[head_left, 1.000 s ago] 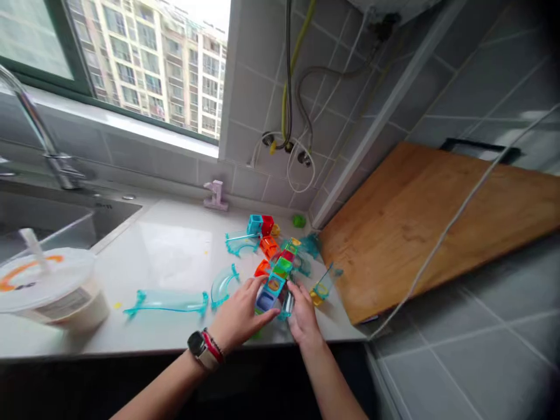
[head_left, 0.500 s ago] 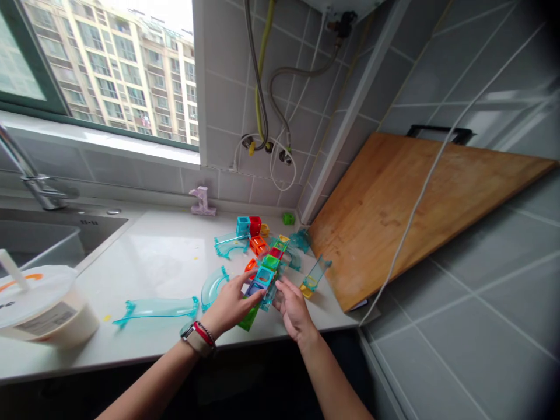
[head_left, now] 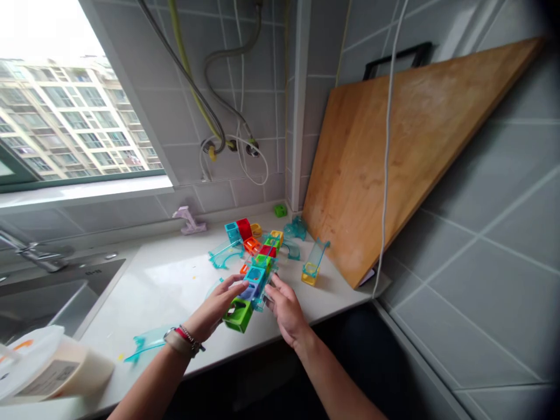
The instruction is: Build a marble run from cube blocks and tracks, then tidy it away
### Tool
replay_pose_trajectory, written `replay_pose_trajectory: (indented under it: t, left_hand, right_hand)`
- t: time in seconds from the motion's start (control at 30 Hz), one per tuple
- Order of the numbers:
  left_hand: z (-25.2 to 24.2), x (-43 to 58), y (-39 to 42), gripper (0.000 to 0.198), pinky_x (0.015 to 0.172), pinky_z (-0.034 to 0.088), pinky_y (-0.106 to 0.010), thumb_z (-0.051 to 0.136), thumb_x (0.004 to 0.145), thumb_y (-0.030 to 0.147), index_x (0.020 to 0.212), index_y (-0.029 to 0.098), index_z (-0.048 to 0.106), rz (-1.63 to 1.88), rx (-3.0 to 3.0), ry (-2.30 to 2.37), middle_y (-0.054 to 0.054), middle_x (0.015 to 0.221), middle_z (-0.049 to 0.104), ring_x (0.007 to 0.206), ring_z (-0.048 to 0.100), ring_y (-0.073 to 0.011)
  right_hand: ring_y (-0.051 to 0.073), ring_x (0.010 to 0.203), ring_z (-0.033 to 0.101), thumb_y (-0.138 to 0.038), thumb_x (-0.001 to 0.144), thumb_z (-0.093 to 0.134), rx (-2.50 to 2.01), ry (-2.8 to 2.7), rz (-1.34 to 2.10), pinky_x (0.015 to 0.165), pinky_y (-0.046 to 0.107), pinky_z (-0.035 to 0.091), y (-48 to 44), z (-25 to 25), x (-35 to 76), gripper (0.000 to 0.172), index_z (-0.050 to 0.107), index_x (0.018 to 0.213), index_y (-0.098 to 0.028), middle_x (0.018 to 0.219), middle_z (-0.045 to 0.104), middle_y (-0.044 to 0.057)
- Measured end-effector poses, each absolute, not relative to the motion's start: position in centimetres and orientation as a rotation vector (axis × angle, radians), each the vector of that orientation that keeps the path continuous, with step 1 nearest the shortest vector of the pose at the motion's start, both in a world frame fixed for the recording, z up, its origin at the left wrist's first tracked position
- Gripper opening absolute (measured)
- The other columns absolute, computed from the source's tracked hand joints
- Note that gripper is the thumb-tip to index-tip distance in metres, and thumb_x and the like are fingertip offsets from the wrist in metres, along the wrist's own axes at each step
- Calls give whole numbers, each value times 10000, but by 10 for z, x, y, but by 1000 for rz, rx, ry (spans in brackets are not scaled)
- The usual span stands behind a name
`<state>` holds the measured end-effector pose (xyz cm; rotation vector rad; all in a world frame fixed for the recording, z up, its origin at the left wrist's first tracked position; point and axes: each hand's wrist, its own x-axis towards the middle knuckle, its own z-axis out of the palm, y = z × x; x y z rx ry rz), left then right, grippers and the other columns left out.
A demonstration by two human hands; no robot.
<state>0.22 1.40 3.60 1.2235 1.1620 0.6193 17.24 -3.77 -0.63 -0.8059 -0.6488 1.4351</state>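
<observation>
A joined row of colourful toy blocks [head_left: 255,275], running from green at the near end to yellow at the far end, lies between my hands. My left hand [head_left: 214,312] grips its left side, with fingers over the purple and blue blocks. On the right side, my right hand [head_left: 286,309] is closed at a clear teal track piece [head_left: 259,303] that lies along the row; its fingertips are partly hidden. Just behind sit a blue block [head_left: 232,233], a red block [head_left: 244,228] and an orange block [head_left: 251,244]. A curved teal track [head_left: 226,255] rests left of them.
A yellow block with a teal track [head_left: 310,273] stands to the right. A wooden board [head_left: 394,157] leans against the wall, with a white cable [head_left: 387,146] hanging before it. At left are a drink cup [head_left: 56,367], a sink [head_left: 91,291] and a long teal track [head_left: 146,344].
The view has turned to the right and tilted. My left fingers have shifted on the row, showing more of the near green block. Both hands stay at the block row.
</observation>
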Motion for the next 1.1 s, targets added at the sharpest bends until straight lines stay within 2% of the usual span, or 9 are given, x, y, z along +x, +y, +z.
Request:
replay_pose_trajectory:
  t: [0.13, 0.3, 0.4, 0.57, 0.7, 0.77, 0.83, 0.93, 1.1]
  left_hand:
    - [40, 3, 18, 562, 680, 492, -249, 768, 833, 535, 1280, 244, 590, 544, 1140, 1170, -63, 1115, 723, 867, 703, -190]
    - [42, 5, 19, 619, 706, 552, -262, 832, 788, 515, 1286, 227, 603, 458, 1041, 1278, -78, 1116, 743, 862, 741, -203]
    - [42, 7, 19, 582, 742, 578, -276, 831, 794, 505, 1250, 204, 631, 413, 1001, 1293, -83, 1096, 761, 895, 749, -215]
    - [39, 9, 23, 474, 703, 583, -271, 775, 827, 565, 1081, 170, 713, 358, 1019, 1238, -73, 930, 794, 795, 750, -207]
    - [36, 10, 26, 496, 763, 612, -326, 733, 842, 601, 1057, 154, 731, 317, 1004, 1234, -118, 1004, 806, 800, 769, -241]
    - [36, 10, 26, 501, 804, 619, -337, 730, 847, 594, 1084, 152, 730, 305, 995, 1233, -134, 1063, 802, 852, 776, -256]
    - [37, 11, 27, 501, 822, 624, -342, 739, 846, 581, 1111, 156, 727, 304, 985, 1246, -138, 1086, 799, 874, 775, -257]
    - [39, 11, 29, 509, 763, 632, -331, 739, 840, 597, 1100, 159, 733, 293, 981, 1283, -137, 1075, 801, 822, 771, -245]
    - [45, 11, 31, 533, 647, 609, -294, 730, 833, 625, 1054, 140, 734, 251, 1018, 1320, -146, 1055, 797, 750, 764, -234]
  right_hand:
    - [271, 1311, 607, -380, 893, 706, -780, -713, 1403, 1171, 459, 417, -44, -7, 169, 523, 638, 1396, -255, 1347, 692, 45]
    - [287, 1431, 485, -387, 913, 680, -788, -899, 1318, 1202, 438, 375, -53, -4, 174, 507, 647, 1396, -237, 1387, 662, 58]
    - [277, 1419, 494, -359, 923, 660, -793, -982, 1278, 1181, 412, 400, -57, -5, 176, 468, 665, 1375, -238, 1423, 632, 67]
    - [282, 1350, 560, -310, 924, 658, -880, -956, 1237, 1159, 409, 418, -57, -18, 178, 322, 749, 1230, -265, 1360, 673, 59]
    - [277, 1105, 693, -360, 894, 698, -988, -816, 1255, 992, 401, 533, -52, -34, 177, 315, 729, 1172, -215, 1149, 749, 89]
    - [256, 1042, 707, -405, 869, 726, -1007, -707, 1265, 908, 371, 567, -48, -39, 177, 351, 683, 1155, -206, 1136, 743, 91]
    - [234, 1001, 713, -451, 847, 747, -999, -584, 1291, 804, 336, 596, -43, -40, 178, 464, 599, 1225, -225, 1157, 727, 83]
    - [207, 864, 726, -507, 797, 790, -976, -449, 1391, 643, 293, 600, -34, -38, 182, 651, 510, 1316, -234, 1072, 732, 65]
    - [155, 675, 704, -535, 743, 836, -985, -500, 1493, 545, 252, 574, -21, -35, 187, 553, 647, 1116, -173, 930, 738, 54]
